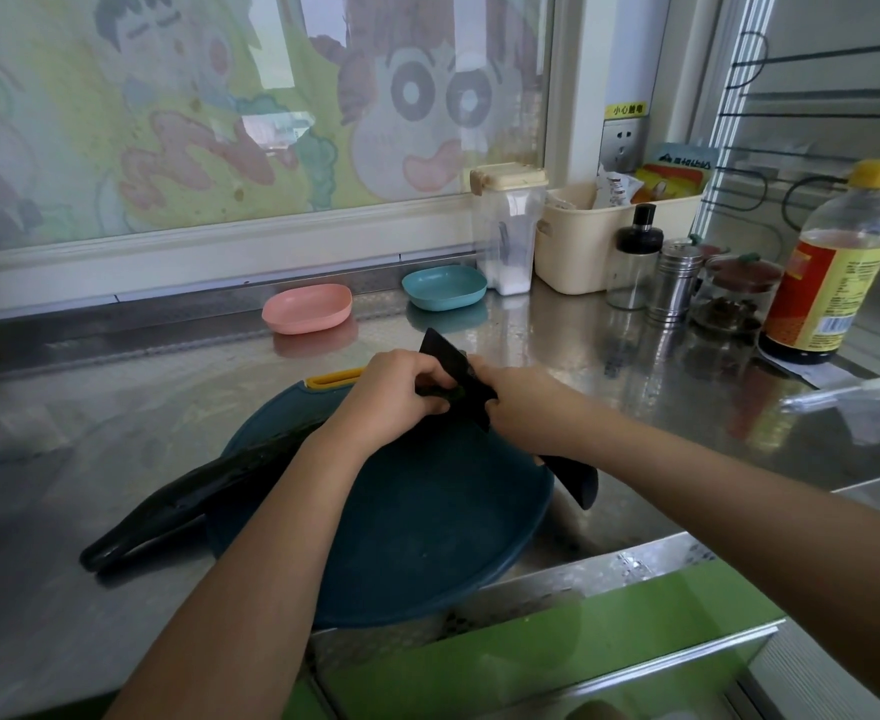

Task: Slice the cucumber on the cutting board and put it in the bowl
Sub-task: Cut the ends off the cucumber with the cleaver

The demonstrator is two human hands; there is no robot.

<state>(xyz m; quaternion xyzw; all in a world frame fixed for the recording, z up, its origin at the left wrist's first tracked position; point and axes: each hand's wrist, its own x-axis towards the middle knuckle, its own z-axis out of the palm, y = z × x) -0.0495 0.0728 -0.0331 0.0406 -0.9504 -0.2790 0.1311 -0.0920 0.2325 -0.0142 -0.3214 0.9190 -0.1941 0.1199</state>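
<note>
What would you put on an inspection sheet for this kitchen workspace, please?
Surface: steel counter, reflective.
Job's things: cucumber lies on blue cutting board, tail overhanging left; knife at its far end; pink bowl, teal bowl behind.
Clutter: sauce bottle, shaker, jar, cream basket at right.
Hands: left hand grips cucumber; right hand grips knife.
Cables: nothing seen at wall socket; dark wires or rods on right wall, unclear.
Surroundings: window with cartoon film; green drawers below.

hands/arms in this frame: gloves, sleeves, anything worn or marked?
Nothing worn in view. Left hand and right hand: no gloves, no rings visible. Left forearm and right forearm are uncovered to the frame edge: no sleeves, watch, bands or markings.
</note>
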